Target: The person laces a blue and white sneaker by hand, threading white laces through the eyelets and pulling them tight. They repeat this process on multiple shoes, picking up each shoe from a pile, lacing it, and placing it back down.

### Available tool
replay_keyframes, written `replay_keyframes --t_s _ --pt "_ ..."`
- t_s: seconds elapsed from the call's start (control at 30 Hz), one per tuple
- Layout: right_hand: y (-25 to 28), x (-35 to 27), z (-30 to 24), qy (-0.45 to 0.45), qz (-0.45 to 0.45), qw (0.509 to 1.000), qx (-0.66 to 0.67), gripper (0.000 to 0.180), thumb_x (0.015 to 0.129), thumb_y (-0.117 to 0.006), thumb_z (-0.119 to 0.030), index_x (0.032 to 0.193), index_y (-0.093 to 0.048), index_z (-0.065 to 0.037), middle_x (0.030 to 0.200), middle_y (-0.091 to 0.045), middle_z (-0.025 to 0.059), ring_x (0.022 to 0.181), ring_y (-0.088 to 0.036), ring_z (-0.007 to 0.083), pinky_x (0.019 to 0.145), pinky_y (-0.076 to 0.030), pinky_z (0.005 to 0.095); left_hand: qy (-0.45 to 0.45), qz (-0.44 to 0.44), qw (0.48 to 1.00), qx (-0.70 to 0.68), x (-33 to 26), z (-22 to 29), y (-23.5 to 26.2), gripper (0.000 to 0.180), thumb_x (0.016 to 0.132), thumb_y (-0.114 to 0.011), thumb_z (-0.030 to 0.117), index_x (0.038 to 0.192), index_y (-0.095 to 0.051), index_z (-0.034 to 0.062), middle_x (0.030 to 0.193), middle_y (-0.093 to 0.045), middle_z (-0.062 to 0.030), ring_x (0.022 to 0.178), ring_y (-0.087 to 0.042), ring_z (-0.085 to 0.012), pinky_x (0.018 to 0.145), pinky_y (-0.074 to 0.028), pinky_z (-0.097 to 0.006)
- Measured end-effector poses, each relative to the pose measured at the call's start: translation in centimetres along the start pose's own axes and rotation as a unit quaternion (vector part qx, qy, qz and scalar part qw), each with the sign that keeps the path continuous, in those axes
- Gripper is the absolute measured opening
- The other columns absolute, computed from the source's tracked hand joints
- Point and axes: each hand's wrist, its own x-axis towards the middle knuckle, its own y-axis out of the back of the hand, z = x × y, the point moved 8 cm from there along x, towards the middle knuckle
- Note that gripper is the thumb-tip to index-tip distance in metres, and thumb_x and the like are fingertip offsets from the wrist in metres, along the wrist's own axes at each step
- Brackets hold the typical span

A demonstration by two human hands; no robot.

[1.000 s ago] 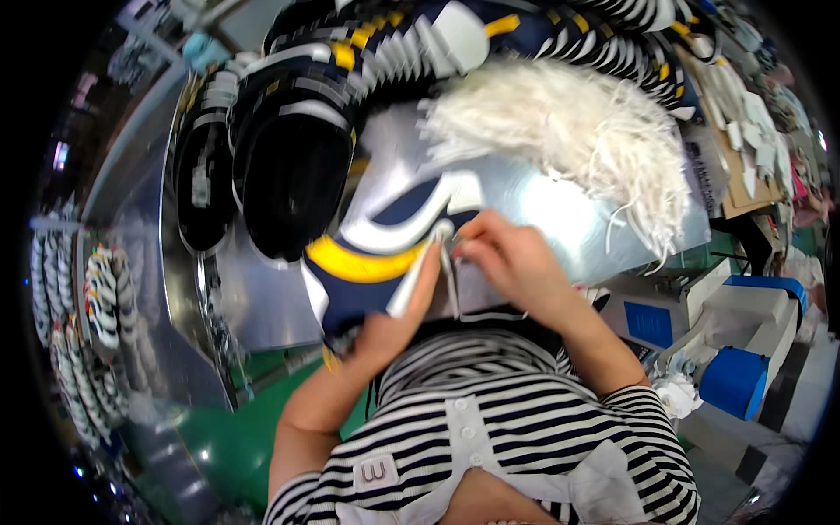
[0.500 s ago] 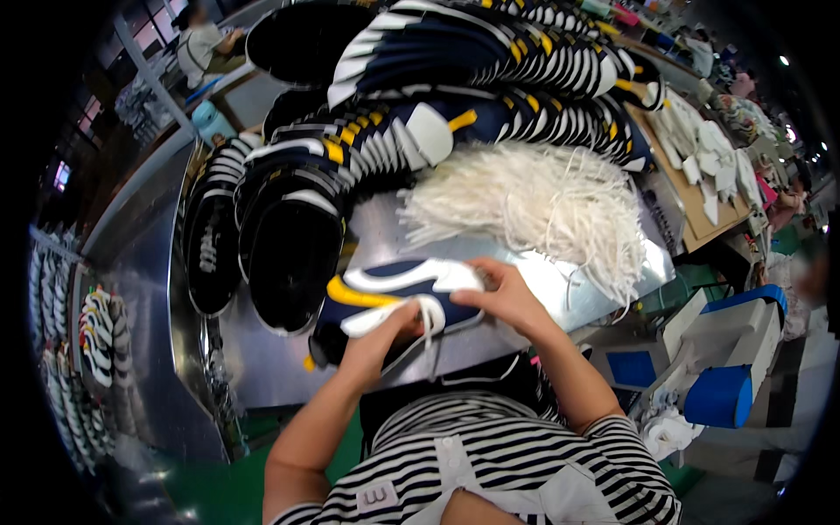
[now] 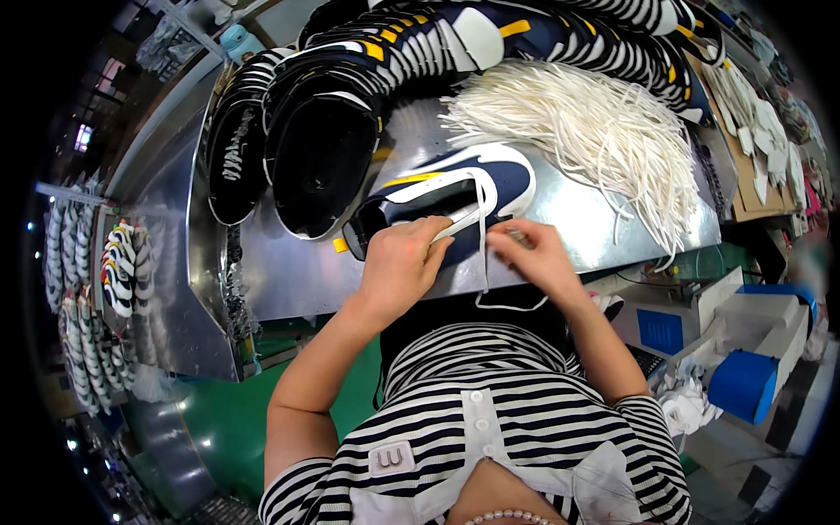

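A navy shoe upper (image 3: 514,178) with white and yellow parts lies on the metal table in front of me, its toe to the right. My left hand (image 3: 401,267) is closed on the near edge of its opening, thumb toward the eyelets. A white shoelace (image 3: 482,254) runs across the upper near the eyelets and hangs down past the table edge in a loose curve. Just right of that lace is my right hand (image 3: 538,258), thumb and fingers curled together. Whatever its fingertips hold is hidden and slightly blurred.
A big heap of white laces (image 3: 586,131) lies beyond the upper. Nested stacks of shoe uppers (image 3: 324,166) fill the table's left and far sides. To the right stands a white and blue machine (image 3: 742,385). More uppers hang on a rack (image 3: 118,271) at far left.
The upper has tipped so that its opening now faces up. My right hand has left the toe and come down beside the lace. The view has shifted, bringing my body further into the picture.
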Motion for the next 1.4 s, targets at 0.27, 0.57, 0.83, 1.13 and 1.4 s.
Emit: replay_keyframes --t_s 0.27,0.57,0.83,1.13,1.4 --pt "-1.4 -7.9 1.4 0.204 -0.174 0.946 -0.185 0.020 0.090 -0.069 -0.019 0.084 -0.063 -0.002 0.070 -0.054 0.0144 0.060 -0.054 0.0263 0.058 -0.043 0.0353 0.026 0.187 0.982 -0.011 0.7 1.3 7.6 0.019 0.084 -0.072 0.005 0.102 -0.067 0.0005 0.085 -0.070 -0.0142 0.068 -0.067 -0.0236 0.062 -0.051 -0.032" --pt "3.4 -11.6 2.0 0.053 -0.083 0.991 -0.095 0.008 0.084 -0.071 -0.004 0.090 -0.069 0.001 0.087 -0.068 0.0061 0.084 -0.063 0.0141 0.079 -0.049 0.0278 0.066 -0.026 0.997 -0.027 -1.1 -0.2 0.0 0.021 0.087 -0.071 0.014 0.105 -0.067 0.0041 0.076 -0.066 -0.0119 0.064 -0.062 -0.0222 0.060 -0.047 -0.032" --pt "1.0 -0.4 -4.2 0.123 0.007 0.992 -0.010 0.018 0.085 -0.074 -0.011 0.100 -0.072 -0.001 0.079 -0.069 0.0024 0.071 -0.058 0.0065 0.065 -0.046 0.0227 0.060 -0.116 0.989 0.063 -0.9 1.0 -1.1 0.031 0.091 -0.065 0.018 0.116 -0.063 0.0000 0.105 -0.066 -0.0182 0.094 -0.064 -0.0364 0.081 -0.051 -0.040" --pt "0.1 4.2 -3.5 0.194 0.048 0.977 0.072 0.019 0.085 -0.074 -0.015 0.097 -0.071 -0.001 0.073 -0.067 0.0044 0.062 -0.056 0.0086 0.058 -0.046 0.0252 0.112 -0.182 0.973 0.086 3.2 0.6 -4.8 0.024 0.090 -0.064 0.032 0.090 -0.071 0.0087 0.071 -0.066 -0.0110 0.068 -0.065 -0.0317 0.064 -0.050 -0.042" --pt "2.1 0.3 -1.9 0.082 -0.037 0.996 0.024 0.025 0.095 -0.062 -0.014 0.112 -0.053 0.002 0.086 -0.069 0.0121 0.075 -0.066 0.0182 0.069 -0.051 0.0303 0.149 -0.181 0.972 0.013 3.7 -1.1 -5.3 0.020 0.088 -0.064 0.028 0.089 -0.073 0.0097 0.073 -0.069 -0.0084 0.065 -0.065 -0.0294 0.062 -0.050 -0.039"
